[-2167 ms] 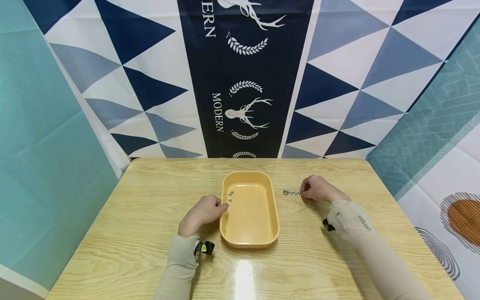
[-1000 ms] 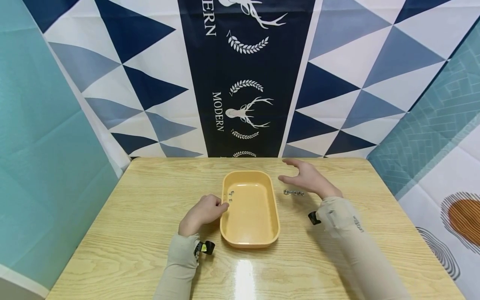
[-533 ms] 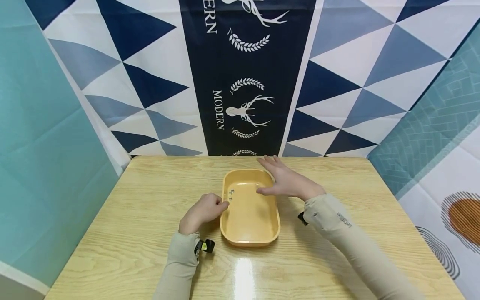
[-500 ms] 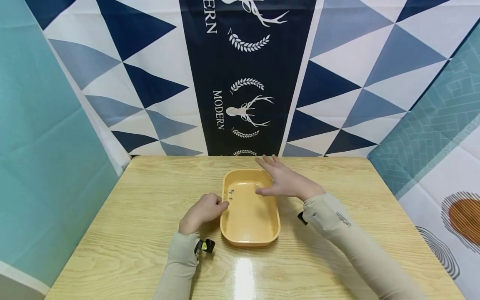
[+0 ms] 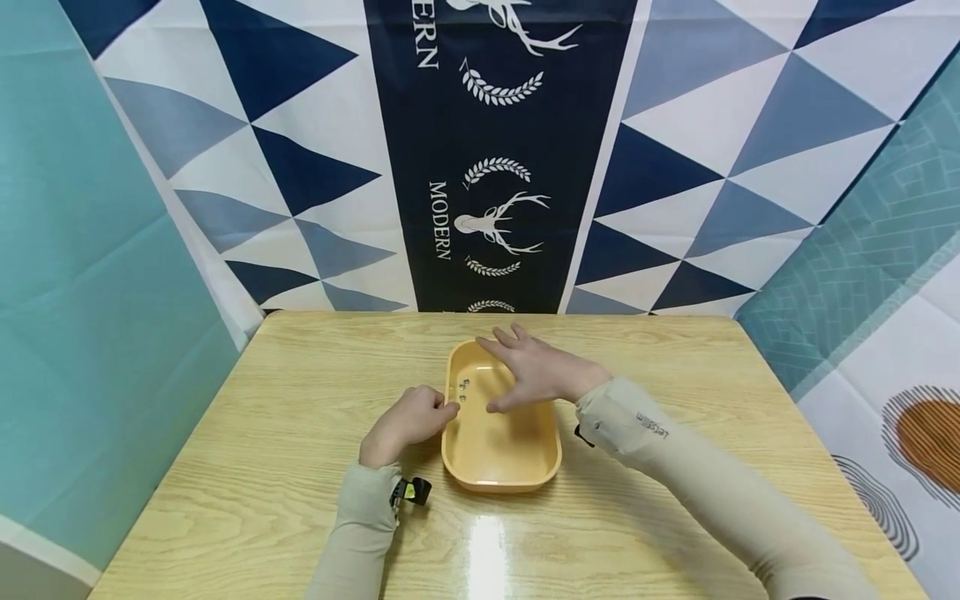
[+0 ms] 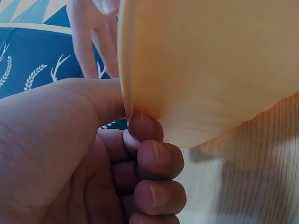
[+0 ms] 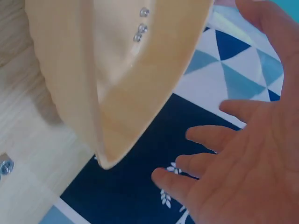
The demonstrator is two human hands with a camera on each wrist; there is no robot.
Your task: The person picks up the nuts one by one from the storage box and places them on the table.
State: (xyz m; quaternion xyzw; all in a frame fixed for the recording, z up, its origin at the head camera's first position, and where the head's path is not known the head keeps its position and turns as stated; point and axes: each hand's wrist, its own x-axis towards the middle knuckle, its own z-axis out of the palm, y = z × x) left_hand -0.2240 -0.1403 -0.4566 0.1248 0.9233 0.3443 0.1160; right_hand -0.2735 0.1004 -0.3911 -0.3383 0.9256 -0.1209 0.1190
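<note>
My left hand pinches the left rim of a yellow plastic tray, thumb inside and fingers curled against the outer wall, as the left wrist view shows. Three small shiny metal nuts lie on the tray floor near its left side. Over the tray's right half hovers my right hand, fingers spread, nothing held. In the right wrist view a metal nut sits on the table outside the tray; in the head view the right hand and sleeve hide that spot.
The light wood table bears the tray near its middle. A patterned cloth hangs along the back edge, with a teal panel to the left. A black wrist camera sits at the left cuff.
My right hand has left the row of nuts on the table, opened, and moved left over the tray. The left hand still holds the rim; the three nuts inside have not moved.
</note>
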